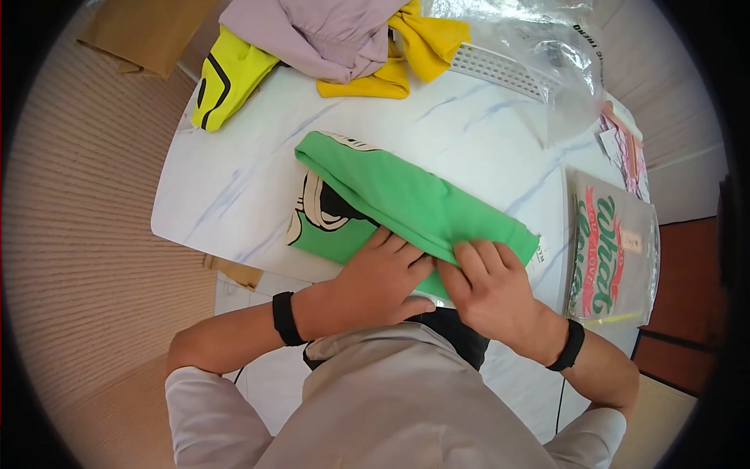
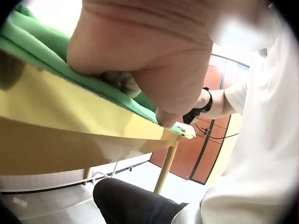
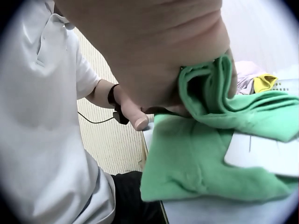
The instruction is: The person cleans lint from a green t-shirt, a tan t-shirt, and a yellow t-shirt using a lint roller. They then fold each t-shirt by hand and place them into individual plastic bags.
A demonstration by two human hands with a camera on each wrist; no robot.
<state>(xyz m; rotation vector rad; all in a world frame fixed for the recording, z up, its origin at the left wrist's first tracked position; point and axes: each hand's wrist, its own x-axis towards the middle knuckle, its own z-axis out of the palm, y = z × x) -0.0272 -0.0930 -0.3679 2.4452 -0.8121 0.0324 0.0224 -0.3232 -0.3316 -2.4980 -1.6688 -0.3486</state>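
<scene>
A green garment [image 1: 422, 187] with a black-and-cream print lies folded on itself near the front edge of the table. My right hand [image 1: 496, 289] pinches its folded layer toward the right end, fingers curled over the edge. In the right wrist view the gripped green cloth [image 3: 205, 93] bends into a loop beside the palm, above a flatter layer. My left hand [image 1: 375, 273] rests on the lower layer, fingertips right at the fold and thumb held apart. From the left wrist, the left hand [image 2: 140, 56] hides most of the cloth under it. A white tag [image 3: 261, 151] lies on the garment.
Yellow-green [image 1: 234, 74], mauve [image 1: 328, 35] and mustard [image 1: 430, 39] clothes lie heaped at the back. Beside them are a perforated white piece [image 1: 496, 70] and clear plastic [image 1: 574, 78]. A bagged grey printed garment [image 1: 613, 250] lies at the right edge of the marble-patterned table [image 1: 211, 180].
</scene>
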